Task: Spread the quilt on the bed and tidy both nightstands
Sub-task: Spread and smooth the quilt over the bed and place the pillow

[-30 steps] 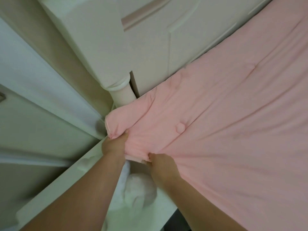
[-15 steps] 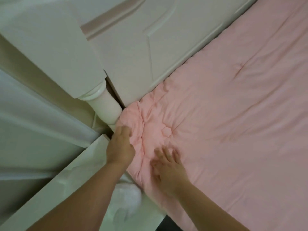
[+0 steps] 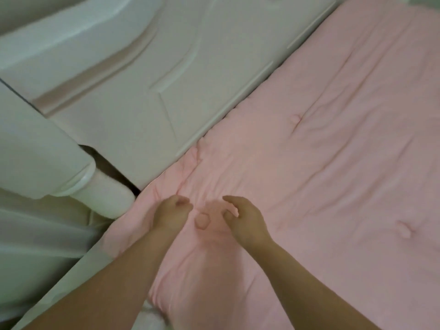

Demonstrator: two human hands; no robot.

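Both forearms reach in from the bottom edge toward the bed corner. The left hand sits over the pink quilt with fingers curled inward in a loose fist; whether any fabric is pinched inside cannot be told. The right hand is near it, the two hands apart, its fingers bent and half open above the cloth, gripping nothing. A quilted tuft lies between the hands. The quilt lies spread across the bed, its edge bunched against the white headboard and beside the rounded bedpost. The picture is soft and blurred; fingertip contact is unclear. A white object at the bottom edge is cut off and unidentifiable.
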